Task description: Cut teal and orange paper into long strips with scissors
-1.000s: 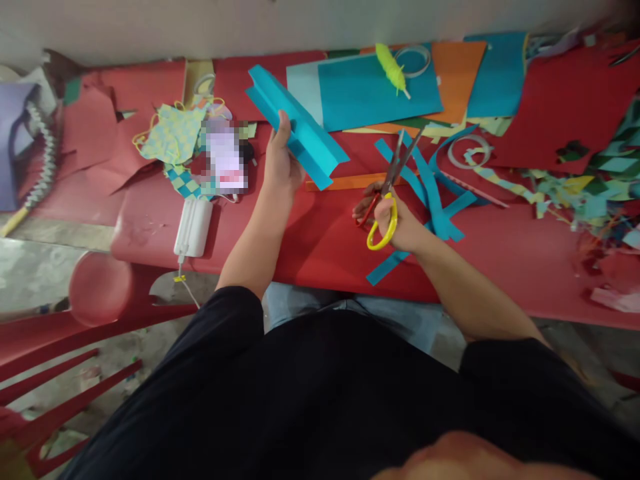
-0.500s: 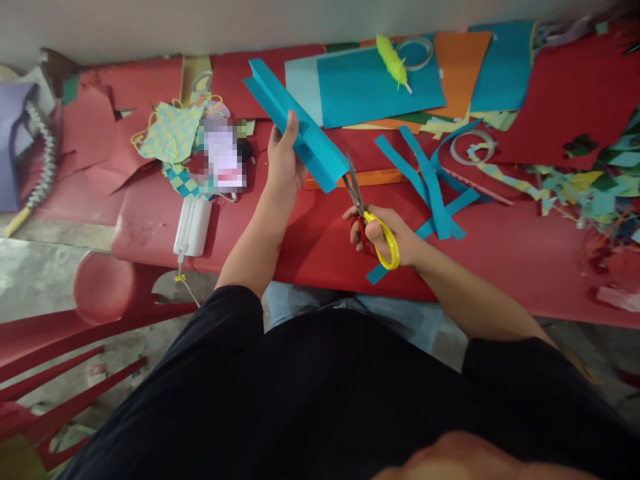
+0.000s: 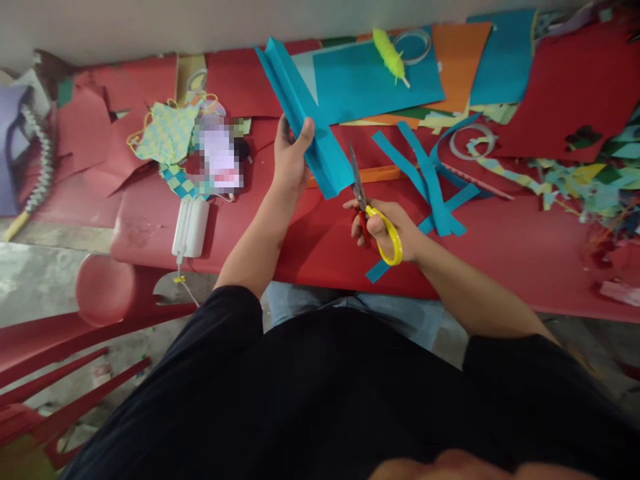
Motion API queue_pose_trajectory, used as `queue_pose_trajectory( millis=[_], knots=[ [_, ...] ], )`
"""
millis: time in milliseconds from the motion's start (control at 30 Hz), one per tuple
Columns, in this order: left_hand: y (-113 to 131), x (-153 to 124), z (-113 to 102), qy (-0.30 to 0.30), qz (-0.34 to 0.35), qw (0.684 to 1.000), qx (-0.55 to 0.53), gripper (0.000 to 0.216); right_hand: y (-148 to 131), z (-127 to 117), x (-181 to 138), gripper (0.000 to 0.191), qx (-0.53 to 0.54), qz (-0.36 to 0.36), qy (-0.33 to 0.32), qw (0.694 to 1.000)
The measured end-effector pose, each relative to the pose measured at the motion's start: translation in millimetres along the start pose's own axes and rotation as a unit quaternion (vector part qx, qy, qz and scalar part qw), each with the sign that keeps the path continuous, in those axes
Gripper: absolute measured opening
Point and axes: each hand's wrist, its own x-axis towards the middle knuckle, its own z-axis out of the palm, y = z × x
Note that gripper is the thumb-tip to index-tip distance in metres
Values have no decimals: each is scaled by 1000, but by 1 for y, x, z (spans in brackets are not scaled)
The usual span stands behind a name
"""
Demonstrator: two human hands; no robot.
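Vs. a second ago: right hand (image 3: 395,233) has swung the scissors (image 3: 367,207) from over the blue strips (image 3: 430,180) toward centre frame. The blades now point up just beside the lower right corner of the folded blue paper (image 3: 320,143); we can't tell whether they touch it. The paper is tilted steeper, with its far end higher, near top centre.

Left hand (image 3: 290,163) pinches the paper mid-length, thumb on the near face and fingers wrapped behind. The right hand's fingers are curled through the yellow and red handle loops (blade gap not readable).

Surface: red table (image 3: 320,247) littered with paper — blue sheet (image 3: 380,83) and orange sheet (image 3: 457,57) at top, scraps at right, tape ring (image 3: 465,141) past the strips, white power bank (image 3: 191,227) at left. Red chair (image 3: 75,333) at lower left on concrete floor (image 3: 30,267), pale wall (image 3: 150,27) along the top.
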Motion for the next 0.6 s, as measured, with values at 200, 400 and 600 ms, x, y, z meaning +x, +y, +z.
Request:
queue_pose_trajectory(
  millis=[200,400,600],
  knots=[
    [2,-8,7,4,-2,996,89,84,-9,6,3,80,70,37,40,996],
    [-3,-1,2,-16,3,994,107,99,-10,8,2,70,75,38,56,995],
    [-2,3,-2,-24,-28,991,130,119,-7,6,3,60,17,35,74,997]
  ],
)
